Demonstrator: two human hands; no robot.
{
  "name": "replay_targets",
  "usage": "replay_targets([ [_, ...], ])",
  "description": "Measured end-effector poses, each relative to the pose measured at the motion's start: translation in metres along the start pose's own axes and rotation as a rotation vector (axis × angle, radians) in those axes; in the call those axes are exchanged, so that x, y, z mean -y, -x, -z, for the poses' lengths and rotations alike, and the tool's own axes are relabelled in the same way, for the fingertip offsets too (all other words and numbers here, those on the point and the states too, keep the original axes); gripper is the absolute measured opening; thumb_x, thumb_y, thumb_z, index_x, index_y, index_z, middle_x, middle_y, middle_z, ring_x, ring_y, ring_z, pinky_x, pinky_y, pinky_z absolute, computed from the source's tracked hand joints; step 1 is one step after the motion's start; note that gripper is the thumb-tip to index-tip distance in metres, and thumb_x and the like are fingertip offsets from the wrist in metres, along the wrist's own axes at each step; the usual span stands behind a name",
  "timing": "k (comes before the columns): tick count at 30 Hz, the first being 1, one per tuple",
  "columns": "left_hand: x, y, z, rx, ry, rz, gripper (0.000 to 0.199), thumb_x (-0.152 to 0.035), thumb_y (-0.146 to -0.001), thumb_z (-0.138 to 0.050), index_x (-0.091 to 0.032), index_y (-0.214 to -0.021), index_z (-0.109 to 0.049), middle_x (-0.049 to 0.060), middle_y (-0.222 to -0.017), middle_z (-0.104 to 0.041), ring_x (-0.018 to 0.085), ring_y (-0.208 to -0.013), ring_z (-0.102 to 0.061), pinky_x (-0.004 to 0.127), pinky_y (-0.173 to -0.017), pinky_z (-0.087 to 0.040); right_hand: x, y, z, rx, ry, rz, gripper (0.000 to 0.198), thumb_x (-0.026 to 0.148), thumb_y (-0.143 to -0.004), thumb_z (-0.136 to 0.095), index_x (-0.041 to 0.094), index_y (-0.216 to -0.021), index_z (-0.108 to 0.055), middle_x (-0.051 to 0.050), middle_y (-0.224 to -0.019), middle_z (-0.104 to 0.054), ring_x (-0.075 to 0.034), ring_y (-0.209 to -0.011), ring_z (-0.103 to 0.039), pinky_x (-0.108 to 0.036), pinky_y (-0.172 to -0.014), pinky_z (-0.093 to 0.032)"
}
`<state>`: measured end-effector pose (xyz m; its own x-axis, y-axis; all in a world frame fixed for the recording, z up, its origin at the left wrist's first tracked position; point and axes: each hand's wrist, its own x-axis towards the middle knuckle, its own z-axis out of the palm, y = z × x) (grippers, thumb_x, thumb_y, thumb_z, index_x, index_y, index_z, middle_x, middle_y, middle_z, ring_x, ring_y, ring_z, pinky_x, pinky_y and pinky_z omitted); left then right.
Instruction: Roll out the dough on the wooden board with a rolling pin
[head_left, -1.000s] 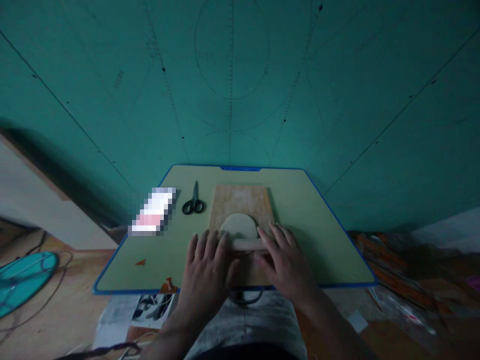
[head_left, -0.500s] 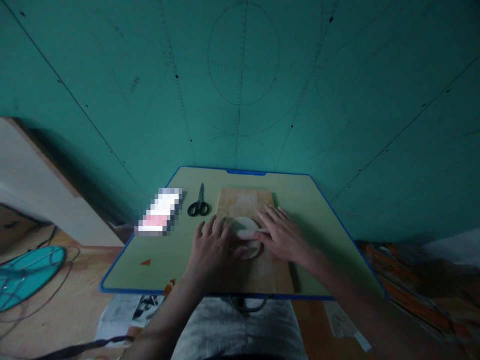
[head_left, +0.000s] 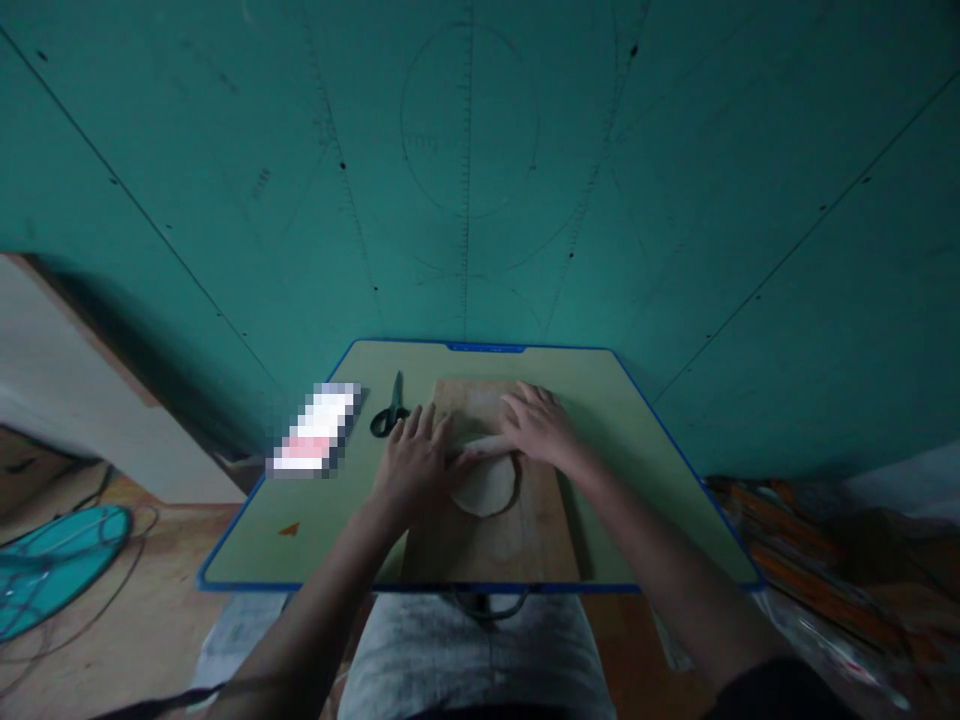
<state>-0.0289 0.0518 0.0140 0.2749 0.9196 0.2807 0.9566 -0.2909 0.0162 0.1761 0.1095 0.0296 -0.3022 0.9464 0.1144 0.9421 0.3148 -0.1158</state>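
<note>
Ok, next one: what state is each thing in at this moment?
Dough: rolled flat, roughly round.
Rolling pin: lying across the dough's far part.
Left grip: fingers extended, at the pin's left end.
Right grip: fingers extended, at the pin's right end.
Wooden board: flat on the table.
Scissors: seemingly shut, lying down.
Table: standing upright.
Pixelated item: state unclear.

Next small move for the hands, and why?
Probably draw the rolling pin back toward the body: the left hand and right hand are at its ends, it lies near the far edge of the dough, and most dough shows on the near side.
</note>
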Motion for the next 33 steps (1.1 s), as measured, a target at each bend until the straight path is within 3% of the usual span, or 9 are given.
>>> replay_targets([
  [3,-0.019,0.027,0.007,-0.067,-0.033,-0.039,0.057,-0.046,-0.093,-0.052,-0.014,-0.14,-0.053,0.021,-0.149,-0.05,0.039,-0.138,-0.046,0.056,-0.11,-0.039,-0.002,0.028,-0.004,-0.055,-0.021,0.036,0.042,0.038,-0.101,-0.038,0.02,-0.133,-0.06,-0.015,-0.148,-0.051,-0.03,-0.134,-0.047,-0.049,-0.11,-0.036],
  [7,-0.043,0.073,0.014,-0.103,-0.022,-0.107,0.058,-0.036,-0.09,-0.054,-0.012,-0.143,-0.051,0.02,-0.141,-0.058,0.036,-0.127,-0.057,0.052,-0.106,-0.043,-0.008,0.068,-0.011,-0.124,-0.102,0.144,0.042,0.035,-0.103,-0.034,0.02,-0.129,-0.064,-0.013,-0.137,-0.06,-0.028,-0.135,-0.045,-0.049,-0.112,-0.037],
  [13,-0.048,0.106,0.012,-0.239,0.005,-0.216,0.068,-0.032,-0.088,-0.049,-0.012,-0.152,-0.035,0.017,-0.148,-0.053,0.034,-0.136,-0.048,0.052,-0.11,-0.038,-0.013,0.109,-0.021,-0.196,-0.212,0.136,0.044,0.042,-0.102,-0.039,0.019,-0.135,-0.057,-0.013,-0.139,-0.056,-0.029,-0.132,-0.045,-0.05,-0.111,-0.041],
  [18,-0.038,0.094,0.011,-0.232,0.047,-0.227,0.059,-0.035,-0.093,-0.047,-0.01,-0.147,-0.042,0.019,-0.143,-0.058,0.033,-0.13,-0.054,0.05,-0.108,-0.04,-0.012,0.107,-0.018,-0.167,-0.17,0.128,0.047,0.045,-0.101,-0.041,0.018,-0.137,-0.056,-0.013,-0.139,-0.057,-0.031,-0.136,-0.042,-0.052,-0.113,-0.039],
  [22,-0.031,0.076,0.007,-0.203,0.06,-0.192,0.057,-0.04,-0.096,-0.047,-0.01,-0.144,-0.046,0.019,-0.141,-0.059,0.033,-0.128,-0.055,0.05,-0.108,-0.04,-0.011,0.093,-0.01,-0.137,-0.099,0.125,0.058,0.048,-0.101,-0.041,0.017,-0.149,-0.044,-0.015,-0.145,-0.054,-0.033,-0.14,-0.041,-0.053,-0.113,-0.038],
  [30,-0.01,0.032,0.001,-0.099,0.071,-0.146,0.082,-0.065,-0.085,-0.058,-0.007,-0.142,-0.048,0.021,-0.141,-0.058,0.037,-0.129,-0.053,0.051,-0.109,-0.039,-0.011,0.061,0.007,0.025,-0.04,0.157,0.068,0.059,-0.095,-0.051,0.018,-0.149,-0.045,-0.017,-0.149,-0.051,-0.033,-0.136,-0.048,-0.049,-0.111,-0.04],
  [33,-0.005,0.016,0.003,-0.042,0.072,-0.134,0.082,-0.066,-0.083,-0.061,-0.01,-0.142,-0.049,0.02,-0.137,-0.062,0.036,-0.126,-0.056,0.049,-0.108,-0.041,-0.012,0.047,0.009,0.086,-0.051,0.203,0.078,0.065,-0.087,-0.061,0.018,-0.147,-0.047,-0.017,-0.15,-0.049,-0.033,-0.134,-0.05,-0.046,-0.109,-0.041],
])
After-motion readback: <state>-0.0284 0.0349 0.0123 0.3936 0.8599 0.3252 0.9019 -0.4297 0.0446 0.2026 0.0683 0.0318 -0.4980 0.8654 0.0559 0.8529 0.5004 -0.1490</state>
